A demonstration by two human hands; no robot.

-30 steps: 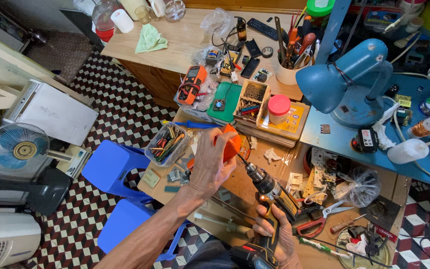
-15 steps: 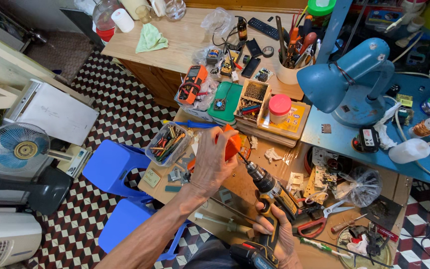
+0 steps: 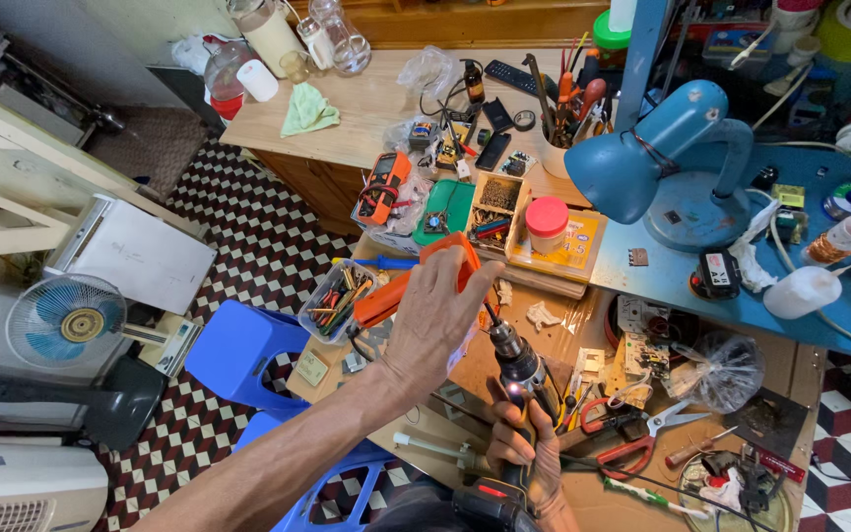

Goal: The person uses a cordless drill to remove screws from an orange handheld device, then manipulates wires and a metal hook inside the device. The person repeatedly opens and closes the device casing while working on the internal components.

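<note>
Slipping of the bit is the main risk. An orange plastic casing is gripped above the bench by the closed fingers of the left hand, and a black cordless drill is wrapped tightly by the right hand; if the casing tilts, the fingers may be hit.

The left hand hides most of the orange tool; the drill's tip seems hidden.

**Crowded bench, little open room**

Clutter rings the left hand: parts tray on its left, red-lidded jar beyond, blue lamp overhanging right. Scissors block the near bench; bare brown tabletop lies far behind.
</note>
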